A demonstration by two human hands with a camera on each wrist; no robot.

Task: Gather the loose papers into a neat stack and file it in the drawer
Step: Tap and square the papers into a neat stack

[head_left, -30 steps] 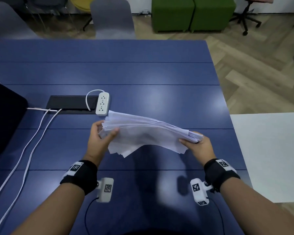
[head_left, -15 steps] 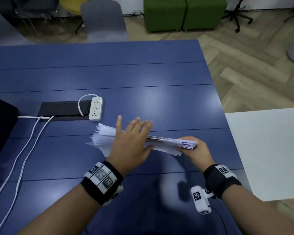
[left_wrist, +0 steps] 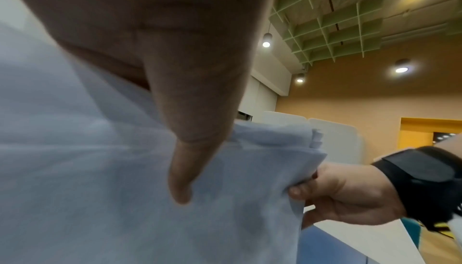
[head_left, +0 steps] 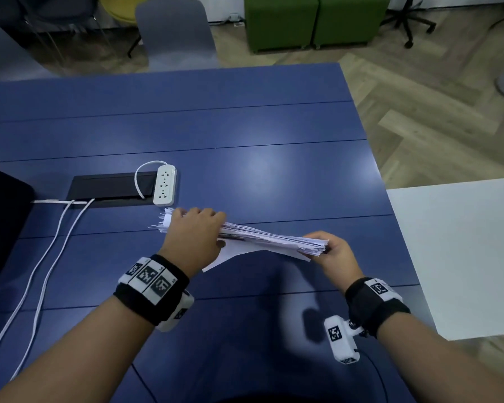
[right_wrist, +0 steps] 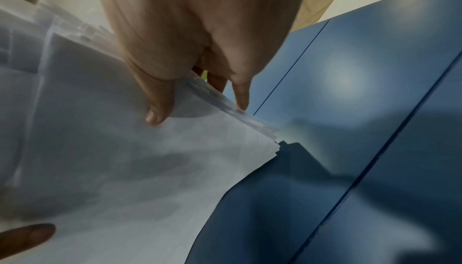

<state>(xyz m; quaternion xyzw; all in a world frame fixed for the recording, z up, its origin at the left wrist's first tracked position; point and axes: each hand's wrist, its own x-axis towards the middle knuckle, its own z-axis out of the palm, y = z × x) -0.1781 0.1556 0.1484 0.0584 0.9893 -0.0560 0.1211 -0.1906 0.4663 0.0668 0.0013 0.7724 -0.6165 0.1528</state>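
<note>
Blue plank table (head_left: 245, 126), herringbone wood floor (head_left: 434, 112) beyond its right edge. Paper stack (head_left: 274, 238) gripped by left hand (head_left: 194, 237) and pinched by right hand (head_left: 333, 254), both closed round it.

Two bare forearms reach forward, each wearing a black wristband. The left hand (head_left: 194, 232) lies palm-down, fingers curled over the far edge of what it grips, thumb beneath. The right hand (head_left: 333, 254) pinches the opposite end, thumb underneath.
</note>
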